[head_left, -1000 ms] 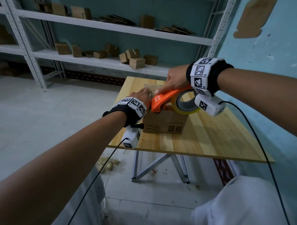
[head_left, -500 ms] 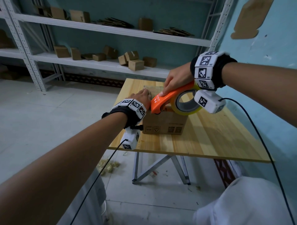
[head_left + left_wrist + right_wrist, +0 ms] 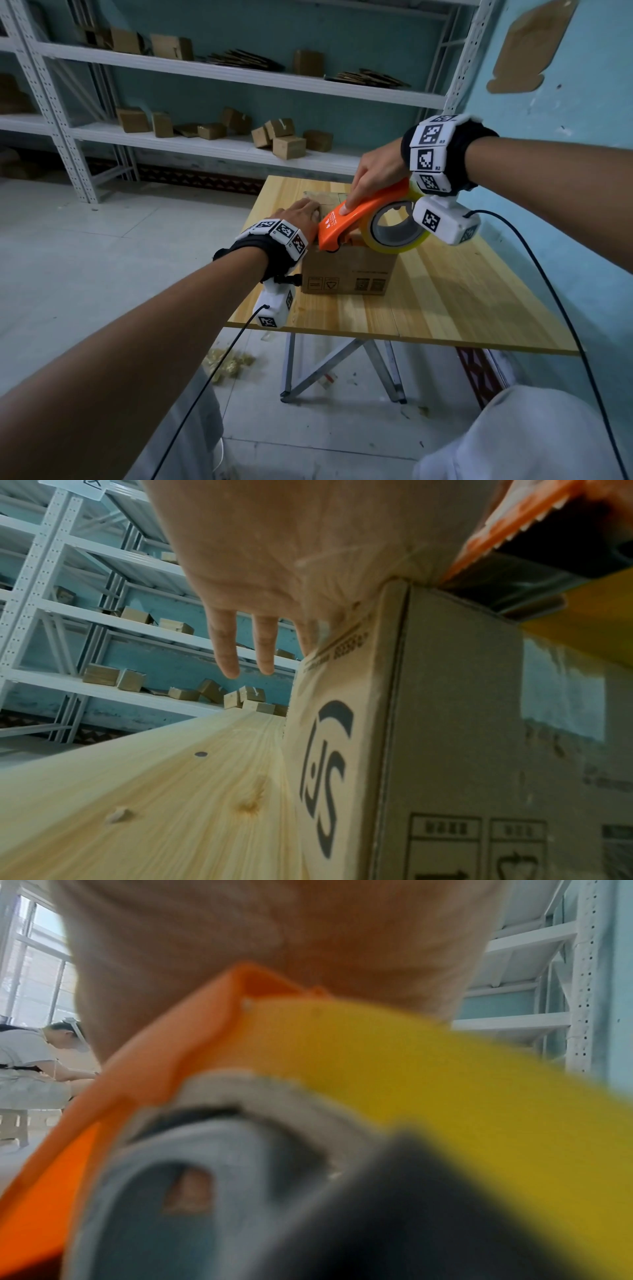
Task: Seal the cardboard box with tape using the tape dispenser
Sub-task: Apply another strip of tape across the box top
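The right hand [image 3: 375, 174] gripped the orange tape dispenser [image 3: 356, 219], nose toward the cardboard box's [image 3: 346, 274] near edge, while the left hand [image 3: 301, 214] rested flat on top, fingers straight.

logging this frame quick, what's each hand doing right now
Left hand: open, fingers straight, resting flat on top of the cardboard box.
Right hand: gripping the orange tape dispenser, held at the box's near top edge.

A light wooden table [image 3: 445, 301] carries one cardboard box [image 3: 346, 274] near its left edge.
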A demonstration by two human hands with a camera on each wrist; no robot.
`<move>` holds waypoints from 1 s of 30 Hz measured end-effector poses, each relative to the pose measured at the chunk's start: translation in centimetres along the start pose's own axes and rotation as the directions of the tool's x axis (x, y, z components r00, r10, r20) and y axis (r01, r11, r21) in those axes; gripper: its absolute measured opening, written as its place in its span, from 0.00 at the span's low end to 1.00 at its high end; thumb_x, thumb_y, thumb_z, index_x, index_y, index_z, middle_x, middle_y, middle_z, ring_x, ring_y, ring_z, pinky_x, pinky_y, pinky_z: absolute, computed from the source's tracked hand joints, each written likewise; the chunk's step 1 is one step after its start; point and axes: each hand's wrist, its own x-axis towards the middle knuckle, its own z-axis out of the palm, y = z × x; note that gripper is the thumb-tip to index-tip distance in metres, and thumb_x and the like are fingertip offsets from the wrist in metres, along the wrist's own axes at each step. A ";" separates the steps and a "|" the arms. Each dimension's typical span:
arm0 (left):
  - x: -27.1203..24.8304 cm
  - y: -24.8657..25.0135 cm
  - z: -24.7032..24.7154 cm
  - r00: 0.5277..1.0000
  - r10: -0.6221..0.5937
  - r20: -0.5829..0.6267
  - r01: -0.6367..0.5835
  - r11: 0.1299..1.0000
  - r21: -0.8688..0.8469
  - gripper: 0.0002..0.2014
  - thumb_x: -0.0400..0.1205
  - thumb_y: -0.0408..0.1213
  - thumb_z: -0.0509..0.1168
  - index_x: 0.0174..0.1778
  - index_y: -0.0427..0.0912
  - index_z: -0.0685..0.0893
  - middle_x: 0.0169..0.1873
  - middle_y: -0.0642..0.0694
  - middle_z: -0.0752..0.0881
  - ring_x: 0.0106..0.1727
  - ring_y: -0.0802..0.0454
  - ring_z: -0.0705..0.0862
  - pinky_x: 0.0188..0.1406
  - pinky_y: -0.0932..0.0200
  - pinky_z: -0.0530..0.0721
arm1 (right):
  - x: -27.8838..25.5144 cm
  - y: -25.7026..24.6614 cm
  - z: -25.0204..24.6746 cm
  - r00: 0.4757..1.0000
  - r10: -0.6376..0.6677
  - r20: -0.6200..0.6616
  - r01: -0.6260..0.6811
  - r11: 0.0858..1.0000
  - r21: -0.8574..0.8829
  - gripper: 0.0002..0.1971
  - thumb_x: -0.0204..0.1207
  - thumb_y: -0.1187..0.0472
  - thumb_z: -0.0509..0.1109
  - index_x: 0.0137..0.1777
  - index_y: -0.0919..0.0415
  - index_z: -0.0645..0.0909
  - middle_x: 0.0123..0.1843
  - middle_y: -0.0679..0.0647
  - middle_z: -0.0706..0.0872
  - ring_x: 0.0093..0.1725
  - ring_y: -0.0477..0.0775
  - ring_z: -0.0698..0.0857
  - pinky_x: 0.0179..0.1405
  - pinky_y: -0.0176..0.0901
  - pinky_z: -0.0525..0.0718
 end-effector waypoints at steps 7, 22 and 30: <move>0.1 0.1 -0.1 1.000 0.031 0.002 -0.031 0.999 0.044 0.21 0.90 0.44 0.42 0.79 0.48 0.63 0.79 0.48 0.64 0.76 0.43 0.69 0.72 0.45 0.67 | 0.1 0.2 0.1 1.000 0.016 -0.017 -0.016 1.000 0.005 0.27 0.67 0.34 0.75 0.54 0.57 0.90 0.46 0.56 0.93 0.45 0.60 0.92 0.54 0.54 0.90; 2.3 -1.6 1.2 0.995 0.090 0.051 -0.095 0.990 0.107 0.22 0.88 0.48 0.47 0.79 0.52 0.62 0.79 0.52 0.64 0.79 0.46 0.66 0.73 0.41 0.69 | -0.6 0.7 -0.2 0.998 0.002 -0.069 -0.002 1.000 0.006 0.25 0.70 0.35 0.73 0.53 0.56 0.91 0.44 0.53 0.93 0.39 0.50 0.89 0.43 0.41 0.86; 2.4 -1.6 1.4 0.995 0.097 0.003 -0.097 0.990 0.106 0.22 0.88 0.47 0.46 0.79 0.51 0.63 0.78 0.53 0.66 0.77 0.49 0.69 0.71 0.44 0.71 | -0.6 1.2 -0.1 0.998 -0.007 -0.063 0.009 1.000 0.023 0.26 0.69 0.33 0.72 0.54 0.54 0.90 0.44 0.52 0.93 0.39 0.50 0.90 0.41 0.41 0.85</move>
